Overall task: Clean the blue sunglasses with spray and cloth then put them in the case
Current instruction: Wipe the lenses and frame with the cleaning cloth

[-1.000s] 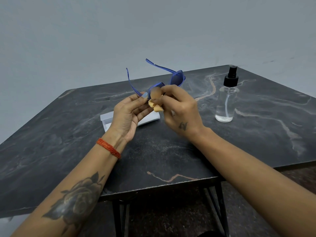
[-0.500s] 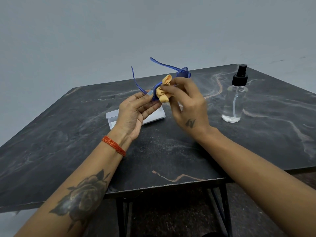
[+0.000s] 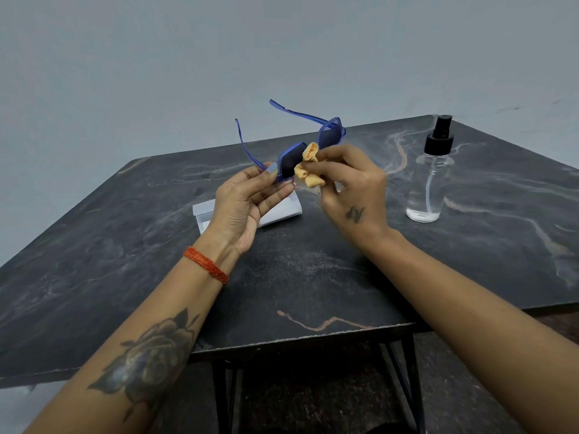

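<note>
You hold the blue sunglasses (image 3: pixel 300 145) up in the air above the dark marbled table (image 3: pixel 313 277), between your two hands and clear of the tabletop. Your left hand (image 3: pixel 247 198) has the frame at its left end: the thumb lies across the front corner of the left lens and the curled fingers come up behind and under it, so the frame is pinched there, palm turned toward you. Both temple arms are unfolded and point up and away from you, toward the wall. The right lens stands free above your right hand (image 3: pixel 354 189), with nothing touching it. Your right hand pinches the crumpled orange-yellow cloth (image 3: pixel 308 169) between thumb and the first fingers, fingers drawn together on it; the cloth bunches out of the pinch and lies against the inner edge of the left lens, by the bridge of the frame. Whether the cloth actually presses on the glass or only sits beside it cannot be told from here. The remaining fingers of that hand are loosely curled below the cloth. The white case (image 3: pixel 282 211) lies open on the table directly below and behind your left hand, partly hidden by it. The spray bottle (image 3: pixel 430 180), clear with a black pump top, stands upright on the table to the right of your right hand, well apart from the glasses.
</note>
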The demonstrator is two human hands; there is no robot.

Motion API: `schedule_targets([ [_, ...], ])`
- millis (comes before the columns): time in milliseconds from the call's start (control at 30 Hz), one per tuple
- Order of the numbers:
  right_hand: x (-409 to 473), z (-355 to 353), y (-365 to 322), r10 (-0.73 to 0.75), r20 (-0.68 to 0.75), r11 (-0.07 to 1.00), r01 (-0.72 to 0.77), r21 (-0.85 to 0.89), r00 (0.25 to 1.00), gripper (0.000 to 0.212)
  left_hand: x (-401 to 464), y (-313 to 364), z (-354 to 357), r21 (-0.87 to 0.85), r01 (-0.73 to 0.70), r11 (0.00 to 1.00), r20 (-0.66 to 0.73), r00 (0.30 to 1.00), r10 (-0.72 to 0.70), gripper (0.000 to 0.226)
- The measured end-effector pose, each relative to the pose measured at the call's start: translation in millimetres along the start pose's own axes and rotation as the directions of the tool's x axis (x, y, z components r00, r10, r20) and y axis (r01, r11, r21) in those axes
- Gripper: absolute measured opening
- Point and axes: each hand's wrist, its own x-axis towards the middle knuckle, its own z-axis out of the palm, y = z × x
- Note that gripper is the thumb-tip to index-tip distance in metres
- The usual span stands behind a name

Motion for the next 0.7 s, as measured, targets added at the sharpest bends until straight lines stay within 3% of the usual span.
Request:
schedule_targets([
  [133, 3.6, 0.5, -0.6, 0.019, -0.045, 0.999, -0.021, -0.048, 0.999, 0.024, 0.7, -0.2, 0.5, 0.028, 0.003, 1.000, -0.003, 1.000, -0.003, 0.012],
  [367, -2.3, 3.4, -10.0, -0.192, 0.118, 0.977, 0.202, -0.071, 0.974, 0.024, 0.2, -1.2, -0.4, 0.056, -0.011, 0.998, 0.012, 1.000, 0.010, 0.008],
  [500, -3.5, 3.9, -6.5, -0.297, 0.142, 0.951, 0.305, -0.043, 0.944, 0.018, -0.4, -0.8, -0.8, 0.057, -0.005, 0.998, 0.001, 1.000, 0.005, 0.006],
  [700, -3.1, 3.1, -4.8, -0.168, 0.087, 0.984, 0.173, -0.054, 0.982, 0.016, 0.3, -0.7, 0.1, 0.038, -0.001, 0.999, -0.010, 1.000, 0.001, 0.007],
])
